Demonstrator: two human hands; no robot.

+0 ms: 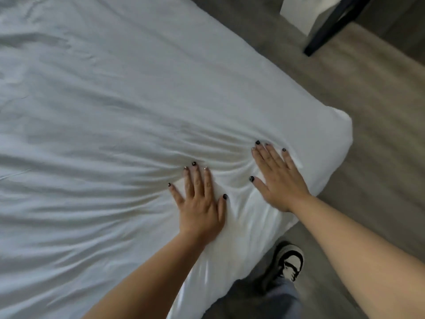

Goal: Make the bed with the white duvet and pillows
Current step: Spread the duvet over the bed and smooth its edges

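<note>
- The white duvet covers the bed across the whole left and centre of the frame, its corner reaching right of centre — soft, light and loose by the look of it, so it should bunch under any push.
- Creases fan out leftward from the hands; I judge the corner edge the best place to take hold and pull it taut.
- The left hand and right hand press flat at lower centre, fingers straight, gripping nothing.
- No pillows in view.

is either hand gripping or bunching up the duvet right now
No, the left hand and right hand both press flat on the white duvet with fingers straight.
</note>
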